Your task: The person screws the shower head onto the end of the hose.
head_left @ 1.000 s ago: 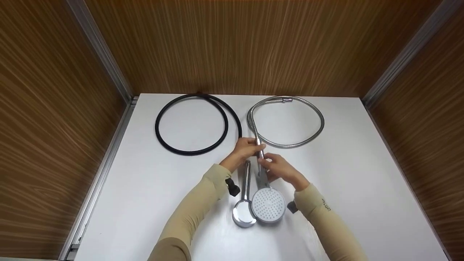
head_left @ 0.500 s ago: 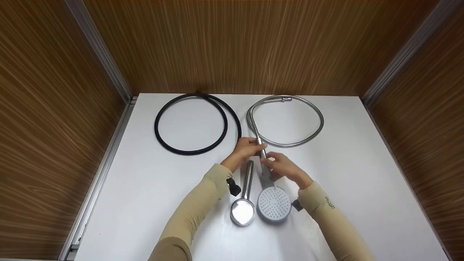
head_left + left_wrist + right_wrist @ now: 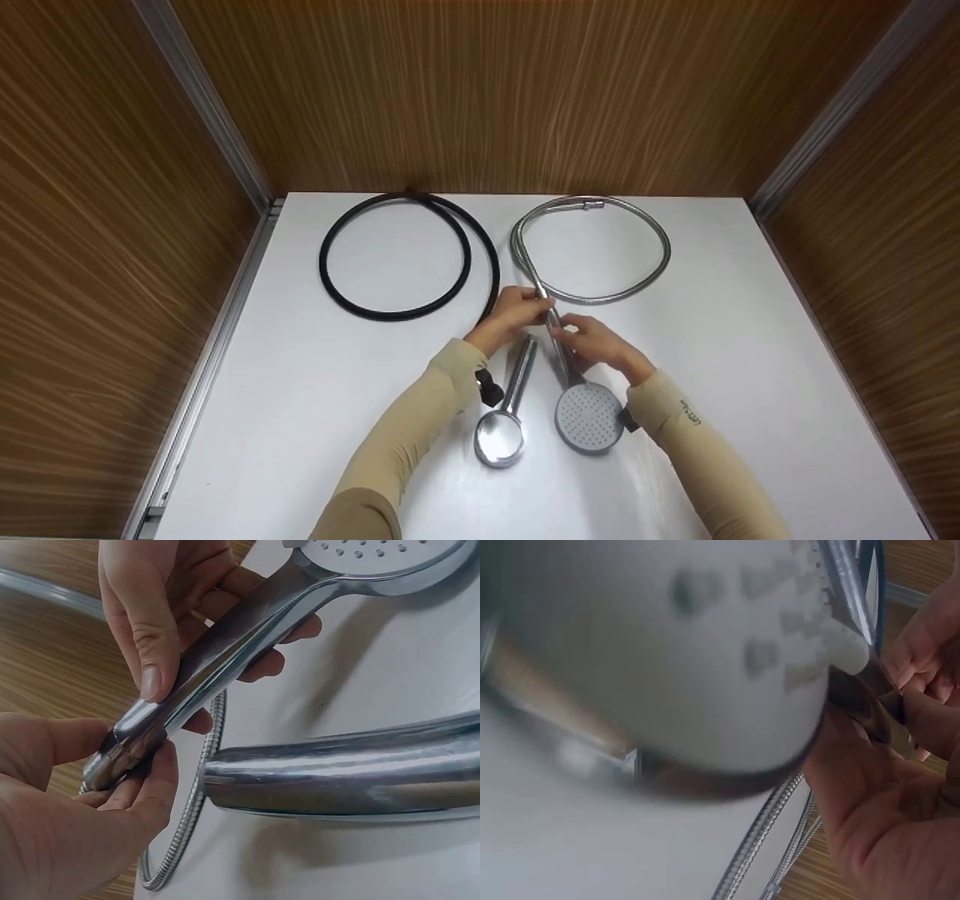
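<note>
My right hand [image 3: 596, 341] grips the handle of a chrome shower head [image 3: 589, 417], whose pale perforated face points up toward the head camera. At the handle's lower end, my left hand [image 3: 516, 312] pinches the chrome end fitting [image 3: 109, 763] of a metal shower hose [image 3: 663, 259] between thumb and fingers. Fitting and handle sit in line, end to end, in the left wrist view. Close up in the right wrist view, the spray face [image 3: 705, 667] hides much of the handle. A second shower head [image 3: 499, 437] lies on the table below my left hand, shiny back upward.
A black hose [image 3: 323, 262] lies coiled on the white table [image 3: 300, 420] at the back left, one end running toward my left wrist. The metal hose loops at the back right, its other end fitting [image 3: 593, 204] near the rear edge. Wood-grain panels [image 3: 480, 97] enclose the table.
Both hands have shifted slightly right, and the held shower head has swung right, away from the second one. The second shower head has turned, its handle tip now further right.
</note>
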Demonstrator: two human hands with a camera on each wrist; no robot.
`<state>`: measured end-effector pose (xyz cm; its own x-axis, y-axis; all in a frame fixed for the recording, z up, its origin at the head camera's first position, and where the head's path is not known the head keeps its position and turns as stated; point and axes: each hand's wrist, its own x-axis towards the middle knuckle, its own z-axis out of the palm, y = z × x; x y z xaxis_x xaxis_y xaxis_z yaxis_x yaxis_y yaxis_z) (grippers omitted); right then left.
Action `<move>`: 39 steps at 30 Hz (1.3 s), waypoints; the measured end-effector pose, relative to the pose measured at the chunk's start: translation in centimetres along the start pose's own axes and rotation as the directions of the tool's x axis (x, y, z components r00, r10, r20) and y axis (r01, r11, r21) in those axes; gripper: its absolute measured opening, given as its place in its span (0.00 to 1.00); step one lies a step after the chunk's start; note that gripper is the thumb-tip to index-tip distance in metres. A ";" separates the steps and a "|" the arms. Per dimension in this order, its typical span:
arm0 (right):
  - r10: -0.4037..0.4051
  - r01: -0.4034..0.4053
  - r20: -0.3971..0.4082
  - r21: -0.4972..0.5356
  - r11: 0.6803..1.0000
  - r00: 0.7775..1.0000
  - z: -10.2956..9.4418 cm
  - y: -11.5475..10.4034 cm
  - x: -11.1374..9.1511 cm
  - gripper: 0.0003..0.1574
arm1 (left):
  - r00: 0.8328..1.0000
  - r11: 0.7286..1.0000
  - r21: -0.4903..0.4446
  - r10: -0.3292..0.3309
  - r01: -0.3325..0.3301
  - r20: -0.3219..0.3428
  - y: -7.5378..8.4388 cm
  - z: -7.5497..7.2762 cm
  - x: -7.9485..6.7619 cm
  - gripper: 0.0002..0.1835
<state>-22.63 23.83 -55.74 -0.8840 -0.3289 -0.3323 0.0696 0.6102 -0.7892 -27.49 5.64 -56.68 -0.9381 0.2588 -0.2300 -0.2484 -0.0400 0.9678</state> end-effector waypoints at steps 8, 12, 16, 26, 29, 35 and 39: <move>0.066 -0.066 -0.004 -0.053 0.996 0.998 -1.1 0.7 -0.1 0.29 | 0.997 0.997 -0.019 -0.068 0.069 0.025 -0.3 0.9 0.4 0.07; 0.071 -0.077 -0.058 -0.108 0.991 0.996 -1.1 0.8 -0.1 0.26 | 0.995 0.996 -0.012 -0.092 0.093 0.027 -0.3 0.9 0.3 0.10; 0.087 -0.109 -0.124 -0.187 0.976 0.988 -1.0 1.3 0.0 0.24 | 0.988 0.989 -0.020 -0.144 0.145 0.052 -0.4 0.8 0.0 0.14; -0.022 -0.079 -0.284 -0.338 0.938 0.958 -0.2 2.5 0.6 0.13 | 0.979 0.985 0.029 -0.171 0.168 0.108 -0.9 0.3 -0.3 0.19; -0.048 -0.066 -0.312 -0.343 0.937 0.949 0.0 2.8 0.7 0.13 | 0.978 0.985 0.041 -0.174 0.170 0.118 -1.2 0.0 -0.3 0.19; -0.048 -0.069 -0.321 -0.345 0.936 0.946 0.3 2.8 0.8 0.18 | 0.980 0.987 0.013 -0.163 0.163 0.116 -1.7 -0.5 -0.3 0.20; -0.034 -0.080 -0.316 -0.341 0.937 0.948 0.4 2.9 1.0 0.20 | 0.981 0.984 0.066 -0.169 0.163 0.094 -2.0 -0.8 -0.5 0.20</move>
<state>-23.12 25.01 -58.51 -0.9866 -0.1048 -0.1247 -0.0219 0.8438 -0.5362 -26.70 4.85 -58.56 -0.8560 0.3510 -0.3796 -0.3815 0.0667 0.9219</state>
